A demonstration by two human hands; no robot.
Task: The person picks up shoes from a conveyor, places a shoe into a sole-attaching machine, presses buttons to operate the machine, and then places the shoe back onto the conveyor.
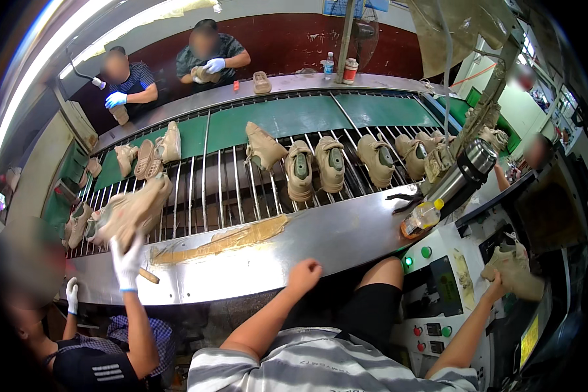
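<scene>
We hold our left hand curled, seemingly empty, left of the yellow-capped bottle. Our right hand grips a shoe, right of the yellow-capped bottle.

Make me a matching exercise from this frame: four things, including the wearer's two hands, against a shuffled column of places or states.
1. Wearer's right hand
2. Wearer's left hand
3. Yellow-capped bottle
4. Brown tape

A. Stuck along the metal ledge
B. Curled, with no shoe in it
C. Gripping a beige shoe
D. Beside the metal thermos

Pairs: 1-C, 2-B, 3-D, 4-A
</scene>
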